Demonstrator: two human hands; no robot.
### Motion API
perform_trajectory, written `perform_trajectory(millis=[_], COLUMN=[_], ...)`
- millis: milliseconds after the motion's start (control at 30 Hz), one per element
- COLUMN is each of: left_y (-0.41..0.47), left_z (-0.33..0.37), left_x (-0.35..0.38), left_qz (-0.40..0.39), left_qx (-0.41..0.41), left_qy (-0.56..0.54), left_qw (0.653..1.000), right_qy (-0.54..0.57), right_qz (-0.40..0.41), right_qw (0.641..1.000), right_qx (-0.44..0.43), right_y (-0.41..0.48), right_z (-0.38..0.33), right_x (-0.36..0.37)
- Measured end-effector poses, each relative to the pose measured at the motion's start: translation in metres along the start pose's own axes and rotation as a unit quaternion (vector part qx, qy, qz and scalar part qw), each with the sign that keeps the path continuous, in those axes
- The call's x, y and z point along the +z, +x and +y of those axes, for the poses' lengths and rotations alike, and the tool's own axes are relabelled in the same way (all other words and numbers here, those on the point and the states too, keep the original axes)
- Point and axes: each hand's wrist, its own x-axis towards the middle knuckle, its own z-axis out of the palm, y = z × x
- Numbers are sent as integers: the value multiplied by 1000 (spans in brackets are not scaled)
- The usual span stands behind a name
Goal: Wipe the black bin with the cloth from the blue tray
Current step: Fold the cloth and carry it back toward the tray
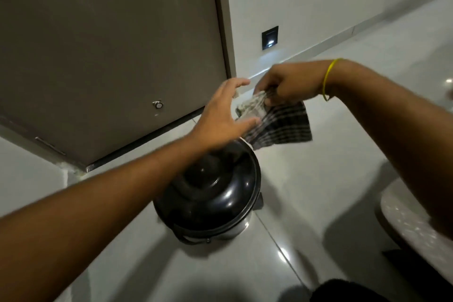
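Observation:
A round black bin (210, 193) with a glossy domed lid stands on the pale tiled floor, its foot pedal toward me. Above its far rim hangs a dark checked cloth (282, 127). My right hand (286, 84), with a yellow band on the wrist, is shut on the cloth's bunched top edge. My left hand (220, 115) reaches in from the left with fingers spread, its thumb touching the cloth's left side. The blue tray is out of view.
A grey-brown door (110, 56) with a small metal stop fills the upper left, right behind the bin. A white wall with a dark recessed light (269, 37) runs to the right. A pale rounded object (404, 218) sits on the floor at lower right.

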Motion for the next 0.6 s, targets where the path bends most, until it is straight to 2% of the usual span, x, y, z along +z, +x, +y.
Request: perform_trajectory(millis=[67,133,300,467,600], left_y=[25,43,86,127,124], left_z=[14,40,143,290,424], left_x=[-13,-23,-48,-63,-52], left_qz=[-38,-20,39,89,69], left_qx=[-67,-97,-64,-83,-30], left_qy=[-68,-52,4,-28,-48], left_qw=[995,994,997,992,996], right_qy=[-13,-28,-85,-96,-74], right_qz=[7,25,118,212,247], right_qw=[1000,999,988,968,957], right_qx=[1,3,52,90,131], right_y=[1,-9,-66,-169,-277], right_z=[-4,-7,-1,7,27], right_x=[-27,-56,-139,-239,-299])
